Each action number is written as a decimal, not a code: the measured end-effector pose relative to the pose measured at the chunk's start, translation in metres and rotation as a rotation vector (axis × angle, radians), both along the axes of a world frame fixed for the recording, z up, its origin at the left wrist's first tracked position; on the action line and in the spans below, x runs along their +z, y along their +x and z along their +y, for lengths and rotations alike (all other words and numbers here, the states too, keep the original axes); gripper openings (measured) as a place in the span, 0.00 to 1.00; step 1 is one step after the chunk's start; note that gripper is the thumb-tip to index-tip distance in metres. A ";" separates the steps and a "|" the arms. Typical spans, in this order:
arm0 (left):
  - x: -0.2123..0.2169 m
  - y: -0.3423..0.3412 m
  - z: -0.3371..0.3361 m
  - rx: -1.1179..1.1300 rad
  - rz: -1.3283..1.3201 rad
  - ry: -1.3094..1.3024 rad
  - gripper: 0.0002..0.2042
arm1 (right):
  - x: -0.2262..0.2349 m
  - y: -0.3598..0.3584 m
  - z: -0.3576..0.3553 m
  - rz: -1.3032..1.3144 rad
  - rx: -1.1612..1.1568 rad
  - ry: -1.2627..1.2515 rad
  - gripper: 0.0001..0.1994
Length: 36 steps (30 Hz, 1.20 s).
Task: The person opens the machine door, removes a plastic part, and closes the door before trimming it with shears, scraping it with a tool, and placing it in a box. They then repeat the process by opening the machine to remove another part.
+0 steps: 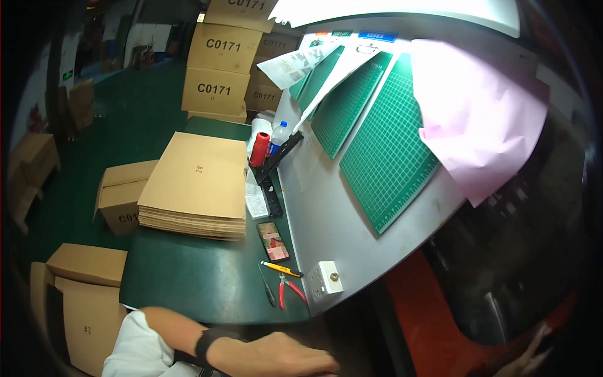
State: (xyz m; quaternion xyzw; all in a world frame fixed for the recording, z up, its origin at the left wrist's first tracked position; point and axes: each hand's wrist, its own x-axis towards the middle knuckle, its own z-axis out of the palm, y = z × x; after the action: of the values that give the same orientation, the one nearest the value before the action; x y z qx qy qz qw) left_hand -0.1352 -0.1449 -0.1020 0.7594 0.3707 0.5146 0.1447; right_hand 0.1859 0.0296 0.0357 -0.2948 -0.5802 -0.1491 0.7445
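A left hand (pixel 276 355), black band (pixel 205 347) at its wrist, extends rightward beyond the near edge of a dark green counter (pixel 188 270) — fingers together, though whether they pinch anything cannot be told. The right hand (pixel 531 352), dim and blurred at the near right, shows too little to tell its state. Red-handled metal pliers (pixel 281 292) lie at the counter's near right corner, beside a slim black-handled tool (pixel 270 294) and a yellow-and-black utility knife (pixel 281 269) — brown cardboard sheets (pixel 195 182) stacked farther left.
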 end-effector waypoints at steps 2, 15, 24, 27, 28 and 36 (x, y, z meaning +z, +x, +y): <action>0.023 0.016 0.018 -0.110 0.090 0.081 0.06 | -0.002 -0.003 0.006 -0.106 0.025 0.006 0.22; 0.170 0.152 0.203 0.111 -0.461 0.642 0.32 | -0.016 -0.036 0.053 -0.583 0.418 -0.103 0.46; 0.198 0.144 0.225 -0.074 -0.514 0.203 0.14 | 0.001 -0.043 0.038 -0.682 0.403 -0.159 0.41; 0.198 0.134 0.226 -0.339 -0.640 0.059 0.13 | 0.006 -0.039 0.033 -0.799 0.352 -0.246 0.40; 0.198 0.128 0.227 -0.389 -0.614 -0.007 0.13 | 0.005 -0.041 0.032 -0.806 0.353 -0.244 0.40; 0.199 0.126 0.219 -0.279 -0.669 -0.013 0.19 | 0.001 -0.061 0.029 -0.811 0.199 -0.149 0.39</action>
State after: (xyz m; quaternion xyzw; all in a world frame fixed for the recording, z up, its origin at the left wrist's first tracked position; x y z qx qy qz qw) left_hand -0.0094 0.0743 0.0969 0.5913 0.1989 0.7075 0.3320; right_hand 0.1248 0.0590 0.0371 -0.2079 -0.8608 -0.1381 0.4435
